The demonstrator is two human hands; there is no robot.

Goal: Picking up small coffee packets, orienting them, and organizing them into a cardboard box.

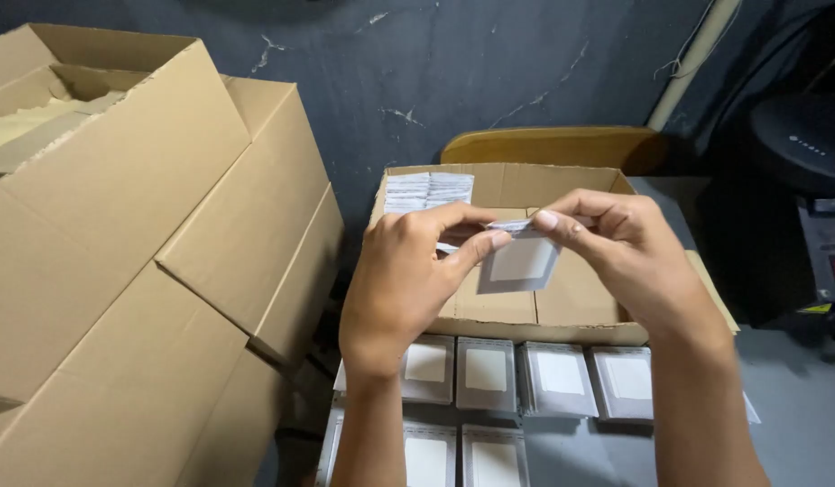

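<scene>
Above the open carton [562, 307], your left hand [404, 271] and right hand [620, 248] are pinched on the top edge of a small grey packet [518, 263], likely light, thin and floppy.

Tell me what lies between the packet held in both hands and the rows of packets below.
In the head view, the front wall of the open cardboard box lies between the held packet and the rows of packets.

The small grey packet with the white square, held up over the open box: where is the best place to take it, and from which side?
Take the small grey packet by its top edge, from above. It hangs flat and upright, facing the camera, with its lower part free. The left hand and the right hand already pinch the top corners between thumb and fingertip. A grip there seems steadiest, as the thin sheet would likely bend elsewhere.
</scene>
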